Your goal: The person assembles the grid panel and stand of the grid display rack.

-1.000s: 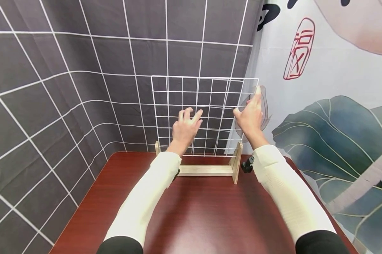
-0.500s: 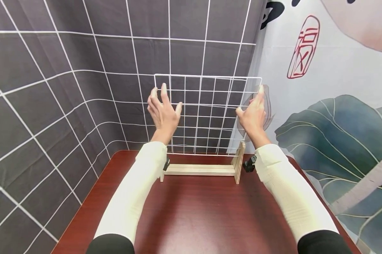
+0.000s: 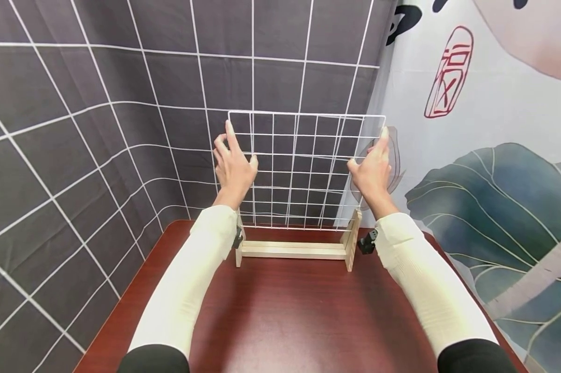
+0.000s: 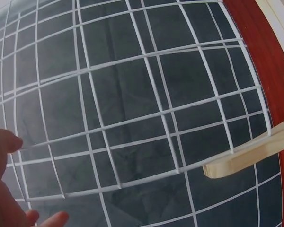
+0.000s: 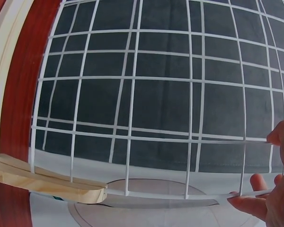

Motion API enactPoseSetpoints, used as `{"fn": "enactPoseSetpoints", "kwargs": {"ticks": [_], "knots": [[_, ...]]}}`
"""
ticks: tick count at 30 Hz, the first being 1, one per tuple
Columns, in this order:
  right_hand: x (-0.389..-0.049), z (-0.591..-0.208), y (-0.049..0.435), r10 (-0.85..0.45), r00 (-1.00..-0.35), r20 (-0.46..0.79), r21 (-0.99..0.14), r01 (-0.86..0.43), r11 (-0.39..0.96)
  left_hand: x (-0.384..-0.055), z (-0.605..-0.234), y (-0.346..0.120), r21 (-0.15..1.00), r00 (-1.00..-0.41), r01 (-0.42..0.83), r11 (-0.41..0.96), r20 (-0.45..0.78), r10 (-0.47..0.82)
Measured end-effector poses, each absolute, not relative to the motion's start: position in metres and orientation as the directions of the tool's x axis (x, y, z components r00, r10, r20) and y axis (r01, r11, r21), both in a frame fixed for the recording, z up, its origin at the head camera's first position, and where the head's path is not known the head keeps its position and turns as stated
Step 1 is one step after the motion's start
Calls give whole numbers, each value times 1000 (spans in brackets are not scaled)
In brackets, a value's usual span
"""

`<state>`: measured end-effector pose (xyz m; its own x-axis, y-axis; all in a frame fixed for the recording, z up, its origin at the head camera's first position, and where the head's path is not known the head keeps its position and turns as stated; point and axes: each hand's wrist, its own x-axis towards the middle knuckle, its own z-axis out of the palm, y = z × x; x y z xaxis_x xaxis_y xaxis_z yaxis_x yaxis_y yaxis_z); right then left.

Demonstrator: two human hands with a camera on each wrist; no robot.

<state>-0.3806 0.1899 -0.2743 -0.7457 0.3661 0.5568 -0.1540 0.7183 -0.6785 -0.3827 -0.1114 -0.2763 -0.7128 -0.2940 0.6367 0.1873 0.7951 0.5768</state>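
Observation:
A white wire grid panel (image 3: 303,155) stands upright in a wooden stand (image 3: 294,249), with its lower corners in the slotted end pieces. In the head view, my left hand (image 3: 233,173) is at the panel's left edge, its index finger pointing up along the side wire. The left wrist view shows that thumb inside the edge wire and the other fingertips outside it. My right hand (image 3: 372,171) grips the right edge, thumb on the grid and fingers round the outer wire (image 5: 208,196). One wooden end piece (image 4: 246,158) bears the panel's lower left corner.
The stand rests on a dark red table (image 3: 285,305). Close behind hangs a grey cloth with white grid lines (image 3: 168,77). At the right hangs a pale printed curtain (image 3: 485,207) with leaf patterns.
My left hand has moved from in front of the grid's middle to its left edge, and its index finger has straightened upward. My right hand stays at the right edge. The view has shifted slightly.

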Motion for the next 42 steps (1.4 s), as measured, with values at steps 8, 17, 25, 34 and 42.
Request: {"fn": "enactPoseSetpoints", "kwargs": {"ticks": [8,17,25,34,42], "knots": [[-381,-273,188,369,-748,552,-681,-150,716,-385,-269,-111,652,-741,163,740,577,-345],[-379,-274,186,364,-757,543,-683,-145,716,-383,-270,-111,671,-747,146,727,557,-364],[-379,-278,186,360,-753,550,-680,-154,717,-382,-275,-112,675,-741,159,721,564,-364],[-380,-285,187,355,-746,563,-674,-166,720,-380,-280,-112,671,-747,187,718,572,-339],[-380,-292,190,357,-743,566,-673,-167,720,-382,-286,-110,675,-745,201,710,576,-337]]}}
